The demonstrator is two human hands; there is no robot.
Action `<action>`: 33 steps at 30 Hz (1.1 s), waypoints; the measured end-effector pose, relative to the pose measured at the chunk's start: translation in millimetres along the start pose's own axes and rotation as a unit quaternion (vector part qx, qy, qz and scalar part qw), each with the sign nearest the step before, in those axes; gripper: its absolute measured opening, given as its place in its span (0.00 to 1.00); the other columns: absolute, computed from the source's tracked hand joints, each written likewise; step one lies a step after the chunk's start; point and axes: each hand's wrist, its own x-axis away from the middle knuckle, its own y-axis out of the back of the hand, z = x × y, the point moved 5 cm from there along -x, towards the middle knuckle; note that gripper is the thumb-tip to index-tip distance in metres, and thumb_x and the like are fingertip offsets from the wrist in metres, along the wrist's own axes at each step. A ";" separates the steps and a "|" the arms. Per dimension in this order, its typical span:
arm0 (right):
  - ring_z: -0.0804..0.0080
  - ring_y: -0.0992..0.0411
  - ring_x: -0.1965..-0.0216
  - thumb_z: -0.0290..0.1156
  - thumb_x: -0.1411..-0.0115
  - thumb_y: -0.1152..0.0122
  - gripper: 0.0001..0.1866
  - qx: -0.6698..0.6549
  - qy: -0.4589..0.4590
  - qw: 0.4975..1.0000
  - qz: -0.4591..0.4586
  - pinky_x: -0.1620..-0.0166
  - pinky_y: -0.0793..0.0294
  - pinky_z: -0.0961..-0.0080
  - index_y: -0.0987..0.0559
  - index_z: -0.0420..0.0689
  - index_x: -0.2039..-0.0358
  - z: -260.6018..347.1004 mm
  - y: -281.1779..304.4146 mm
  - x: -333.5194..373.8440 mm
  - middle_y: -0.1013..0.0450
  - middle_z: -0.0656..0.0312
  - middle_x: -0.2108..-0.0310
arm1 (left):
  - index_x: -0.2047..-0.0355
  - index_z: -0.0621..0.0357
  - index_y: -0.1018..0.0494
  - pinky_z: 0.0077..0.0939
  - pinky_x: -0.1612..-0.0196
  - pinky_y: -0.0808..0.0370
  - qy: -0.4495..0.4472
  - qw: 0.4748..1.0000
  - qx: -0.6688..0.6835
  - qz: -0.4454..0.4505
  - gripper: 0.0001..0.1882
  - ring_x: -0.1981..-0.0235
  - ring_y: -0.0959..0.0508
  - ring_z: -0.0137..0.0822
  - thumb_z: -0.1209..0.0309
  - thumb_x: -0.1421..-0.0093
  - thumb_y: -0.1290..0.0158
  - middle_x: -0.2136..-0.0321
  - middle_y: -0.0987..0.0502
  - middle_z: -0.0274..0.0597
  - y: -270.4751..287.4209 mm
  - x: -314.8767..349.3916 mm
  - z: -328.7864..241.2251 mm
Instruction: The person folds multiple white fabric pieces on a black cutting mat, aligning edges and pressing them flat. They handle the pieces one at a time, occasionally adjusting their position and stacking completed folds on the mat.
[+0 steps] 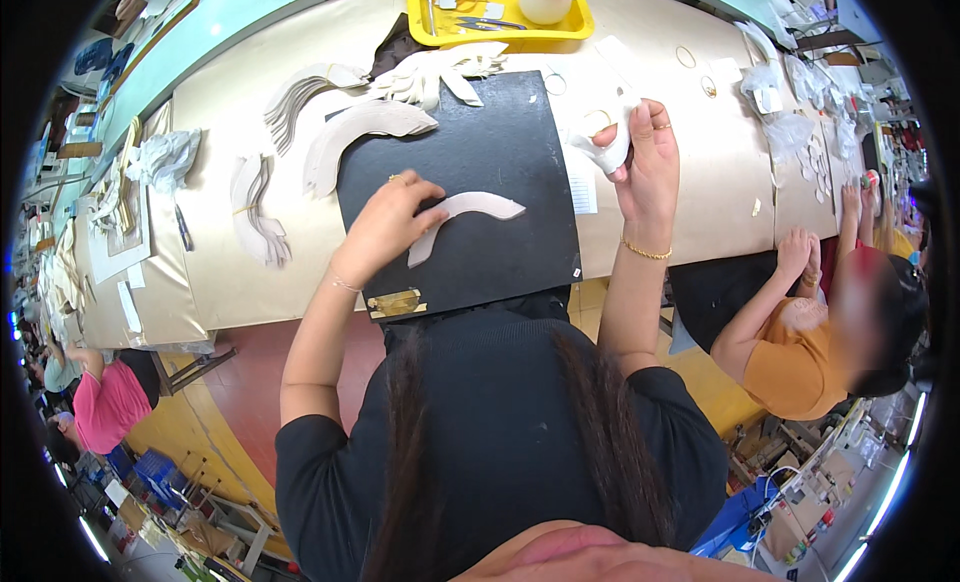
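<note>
A pale, curved flat piece (487,203) of leather or fabric lies on the black board (480,257) in front of me. My left hand (392,222) rests at its left side, fingers bent and fingertips against its edge, holding it on the board. To the right, my right hand (650,162) is raised past the board's edge. Its fingers are closed on a white roll (614,150) that looks like tape. What hangs loose from the roll cannot be made out.
Stacks of similar curved pieces (360,137) lie on and beside the board's far left. Another bundle (257,212) sits further left. A yellow tray (500,37) with scissors and a red-topped bottle stands at the back. A co-worker in an orange top (795,367) sits at the right.
</note>
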 end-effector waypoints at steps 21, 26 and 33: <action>0.69 0.23 0.69 0.38 0.29 0.48 0.15 0.394 0.079 0.903 0.155 0.60 0.27 0.77 0.22 0.40 0.66 -82.1 -58.1 -2.8 0.21 0.57 0.71 | 0.41 0.62 0.38 0.30 0.54 0.19 0.050 0.671 0.736 -0.079 0.23 0.54 0.18 0.41 0.74 0.34 0.46 0.54 0.23 0.50 -29.7 -62.0 22.3; 0.81 0.29 0.69 0.38 0.27 0.50 0.15 0.235 0.040 0.962 0.135 0.60 0.29 0.81 0.24 0.40 0.64 -95.1 -37.4 -19.1 0.24 0.64 0.73 | 0.35 0.60 0.50 0.27 0.56 0.20 0.031 0.785 0.595 -0.168 0.36 0.55 0.18 0.42 0.80 0.39 0.43 0.54 0.26 0.49 -30.1 -68.5 18.9; 0.82 0.34 0.71 0.37 0.27 0.50 0.12 0.026 -0.012 0.989 0.145 0.57 0.24 0.75 0.25 0.42 0.62 -85.6 -37.4 -24.3 0.32 0.68 0.75 | 0.32 0.59 0.49 0.31 0.48 0.23 0.009 0.758 0.643 -0.110 0.38 0.48 0.22 0.41 0.79 0.40 0.45 0.43 0.34 0.53 -26.6 -71.2 10.9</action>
